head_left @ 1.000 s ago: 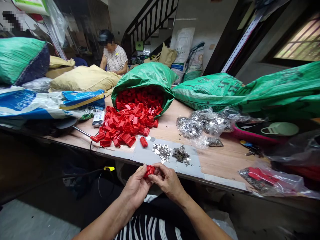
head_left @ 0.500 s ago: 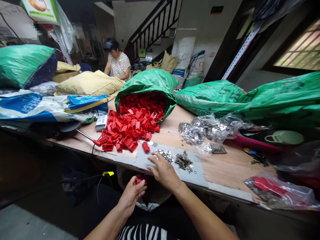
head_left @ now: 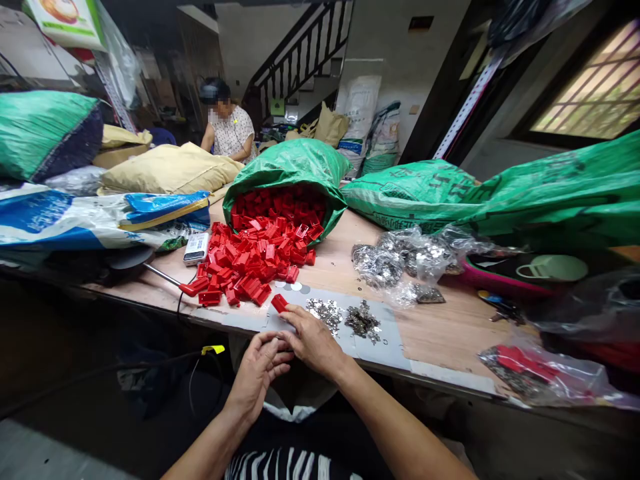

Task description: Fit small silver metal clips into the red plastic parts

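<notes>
My right hand (head_left: pixel 315 341) is bent over the front edge of the table, its fingertips on the near end of a small red plastic part (head_left: pixel 279 303). That part lies tilted at the left of a grey sheet (head_left: pixel 395 345). My left hand (head_left: pixel 261 365) is just below, fingers curled, its fingertips meeting my right thumb; whatever is between them is hidden. Beside my right hand are a pile of shiny metal pieces (head_left: pixel 327 315) and a darker metal pile (head_left: pixel 363 321). Farther back, many red parts (head_left: pixel 250 263) spill from a green sack (head_left: pixel 295 159).
Plastic bags of metal pieces (head_left: pixel 410 257) lie to the right. Another clear bag (head_left: pixel 550 373) sits at the right front edge. Green sacks (head_left: pixel 415 187) line the back. A white box (head_left: pixel 197 249) stands left of the red heap. Across the table sits a person (head_left: pixel 230 130).
My hands have come together at the table edge. The loose red part has shifted toward me and turned. The red part seen in my left hand is now out of sight. The view has swung slightly right.
</notes>
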Motion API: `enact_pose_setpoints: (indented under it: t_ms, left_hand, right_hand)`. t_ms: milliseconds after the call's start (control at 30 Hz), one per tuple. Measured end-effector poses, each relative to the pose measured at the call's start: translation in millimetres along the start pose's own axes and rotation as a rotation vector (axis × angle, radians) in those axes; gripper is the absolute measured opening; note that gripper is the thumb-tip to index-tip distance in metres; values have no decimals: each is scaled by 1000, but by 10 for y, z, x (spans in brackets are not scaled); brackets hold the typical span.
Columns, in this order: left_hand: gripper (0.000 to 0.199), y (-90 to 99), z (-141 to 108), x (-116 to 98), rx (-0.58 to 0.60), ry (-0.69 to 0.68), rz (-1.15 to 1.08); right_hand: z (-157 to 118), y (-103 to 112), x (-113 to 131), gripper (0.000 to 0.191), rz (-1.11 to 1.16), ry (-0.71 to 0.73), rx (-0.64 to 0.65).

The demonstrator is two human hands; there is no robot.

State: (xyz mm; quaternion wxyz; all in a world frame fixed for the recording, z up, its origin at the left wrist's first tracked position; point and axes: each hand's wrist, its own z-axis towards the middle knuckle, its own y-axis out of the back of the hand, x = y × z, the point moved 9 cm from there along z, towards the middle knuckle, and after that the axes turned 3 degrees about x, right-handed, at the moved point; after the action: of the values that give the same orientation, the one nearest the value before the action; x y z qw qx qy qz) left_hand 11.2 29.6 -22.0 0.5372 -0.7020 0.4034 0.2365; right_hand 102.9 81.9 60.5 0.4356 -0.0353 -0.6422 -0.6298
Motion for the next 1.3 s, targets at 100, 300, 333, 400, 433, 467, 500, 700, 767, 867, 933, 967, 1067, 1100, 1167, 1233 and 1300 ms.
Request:
enact_pose_setpoints:
  t_ms: [100,300,333,400,433,467,500,700,767,867,933,967,1067,1100,1167,1233,1300]
  left_hand:
    - [47,-40,4,-113,-11,-62,-70]
    - [42,-165,-22,63,85,29,-75]
    - [39,-172,-31,83,91,30,-81]
    - [35,-188,-46,111,107,35,-75]
    - [34,-198,-50,118,116,38,-63]
    - [33,-208,-53,121,124,39,-49]
    - [33,-219,-53,120,130,37,-38]
    - [35,-233,-49,93,92,11,-39]
    - [36,-224,-49,93,77,6,-50]
    - [37,-209,-35,101,77,-3,-59]
    - [37,-191,-17,115,74,-10,-63]
    - [38,-182,-7,128,70,-11,-66]
    - [40,-163,22,166,53,-18,-77]
    - [40,-160,31,177,48,-23,-80]
    - [42,-155,46,196,36,-31,-84]
    - [43,-151,61,217,29,-32,-89]
    - [43,-140,78,235,25,-31,-94]
  right_hand:
    - [-272,44,276,25,205,83,60]
    - [-628,164,174,21,373,26,99]
    - [-654,229,15,20,341,-32,45]
    - [-709,375,-346,15,184,-176,-72]
    - [-737,456,-496,14,83,-228,-132]
    - [-758,512,-617,13,-4,-268,-169]
    - [-771,539,-712,13,-72,-298,-180]
    - [-734,490,-831,12,-336,-349,-149]
    - [-717,470,-833,12,-365,-363,-143]
    - [-709,454,-884,13,-368,-388,-136]
    - [-709,453,-922,14,-364,-381,-144]
    - [-709,452,-939,15,-361,-373,-151]
    - [-711,443,-997,16,-345,-360,-166]
    - [-711,437,-1015,16,-340,-362,-166]
    - [-706,427,-1046,16,-334,-366,-162]
    - [-699,425,-1069,16,-327,-371,-158]
    - [-696,430,-1092,17,-315,-380,-158]
